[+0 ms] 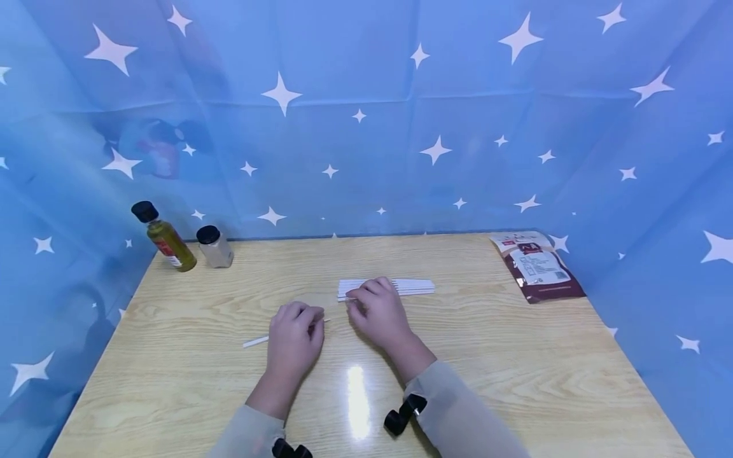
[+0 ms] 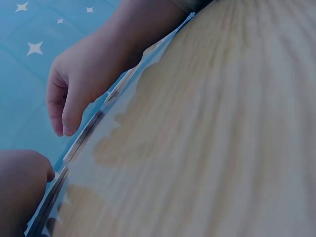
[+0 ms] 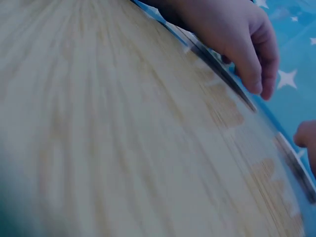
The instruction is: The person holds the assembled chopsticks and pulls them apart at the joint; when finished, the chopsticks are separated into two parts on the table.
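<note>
My left hand (image 1: 294, 334) lies low over a slim white stick (image 1: 256, 341), its fingers loosely bent. The stick's ends show on both sides of the hand, and its middle is hidden. In the right wrist view the left hand (image 3: 244, 44) has thumb and fingers pointing down beside that stick (image 3: 222, 71). Farther right, my right hand (image 1: 378, 312) is over a row of several slim white strips (image 1: 415, 287), fingertips right at their left end. The left wrist view shows the right hand (image 2: 86, 74) with thumb and fingers hanging loosely near a strip (image 2: 84, 136).
At the back left stand an oil bottle (image 1: 170, 245) with a black cap and a small black-lidded jar (image 1: 216, 249). A maroon and white packet (image 1: 538, 267) lies at the table's right edge. Behind the wooden table (image 1: 515, 381) hangs a blue starry cloth (image 1: 366, 159).
</note>
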Tool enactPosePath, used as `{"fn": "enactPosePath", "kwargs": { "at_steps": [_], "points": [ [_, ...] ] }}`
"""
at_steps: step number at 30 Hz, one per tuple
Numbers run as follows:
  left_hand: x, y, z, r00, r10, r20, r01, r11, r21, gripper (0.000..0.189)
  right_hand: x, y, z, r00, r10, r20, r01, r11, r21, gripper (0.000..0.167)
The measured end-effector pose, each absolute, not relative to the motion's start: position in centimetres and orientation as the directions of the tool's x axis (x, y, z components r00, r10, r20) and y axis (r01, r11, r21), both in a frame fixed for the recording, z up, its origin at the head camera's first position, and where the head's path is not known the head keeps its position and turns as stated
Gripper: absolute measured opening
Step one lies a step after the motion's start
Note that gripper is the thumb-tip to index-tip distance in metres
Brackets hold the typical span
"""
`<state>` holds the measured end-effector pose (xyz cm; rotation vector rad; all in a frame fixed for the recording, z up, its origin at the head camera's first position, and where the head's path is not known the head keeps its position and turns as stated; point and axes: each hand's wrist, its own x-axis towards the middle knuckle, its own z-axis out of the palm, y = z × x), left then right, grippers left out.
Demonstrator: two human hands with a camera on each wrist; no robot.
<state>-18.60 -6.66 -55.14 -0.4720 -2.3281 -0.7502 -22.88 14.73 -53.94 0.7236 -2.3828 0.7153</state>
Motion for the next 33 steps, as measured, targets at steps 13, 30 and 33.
{"fn": "enactPosePath", "kwargs": {
  "at_steps": [13, 30, 33],
  "points": [
    [-17.2, -10.7, -55.3, -0.776, 0.075, 0.627, 0.396, 0.83, 0.392, 0.016, -22.1, 9.9, -54.6, -0.707, -0.457, 0.54, -0.646, 0.729, -0.229, 0.008],
    [-16.8, -10.8, -55.1, -0.864, 0.126, 0.488, 0.365, 0.825, 0.432, 0.008, -21.3, 8.4, -54.8, -0.658, -0.55, 0.515, -0.712, 0.677, -0.186, 0.01],
    [-17.0, -10.9, -55.1, -0.851, 0.109, 0.513, 0.37, 0.819, 0.439, 0.009, -21.4, 8.4, -54.8, -0.682, -0.537, 0.496, -0.69, 0.697, -0.194, 0.011]
  ]
}}
